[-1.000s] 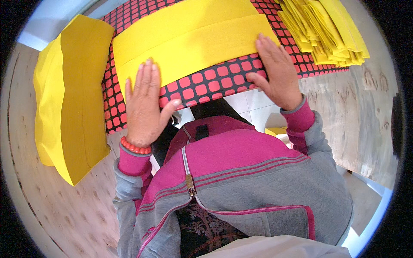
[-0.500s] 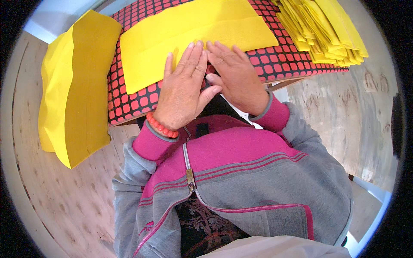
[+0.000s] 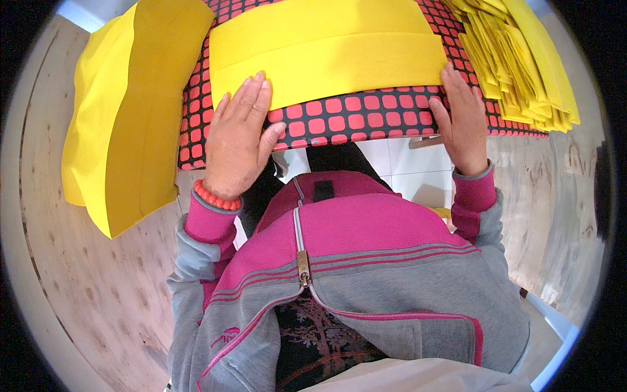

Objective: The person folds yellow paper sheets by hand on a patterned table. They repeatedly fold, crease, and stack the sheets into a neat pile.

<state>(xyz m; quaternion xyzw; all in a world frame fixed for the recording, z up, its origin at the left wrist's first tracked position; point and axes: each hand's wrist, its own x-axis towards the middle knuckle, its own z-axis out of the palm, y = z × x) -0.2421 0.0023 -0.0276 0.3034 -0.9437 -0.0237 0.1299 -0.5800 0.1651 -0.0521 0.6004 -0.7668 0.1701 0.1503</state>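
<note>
A yellow sheet of felt-like fabric (image 3: 326, 55) lies flat in front of me, with a crease or fold line running across it. My left hand (image 3: 238, 134) rests flat with fingers stretched on its near left corner, a red bead bracelet at the wrist. At the near right corner, my right hand (image 3: 462, 117) has its fingertips on the edge of the sheet, thumb apart. Neither hand grips anything.
The table is covered with a red and black patterned cloth (image 3: 339, 121). A large yellow fabric pile (image 3: 134, 117) hangs over its left side. Folded yellow pieces (image 3: 516, 65) are heaped at the right. Wooden boards (image 3: 98, 281) flank both sides.
My hands have spread apart from the middle of the sheet's near edge, the left to the left corner and the right to the right corner. The view has shifted slightly.
</note>
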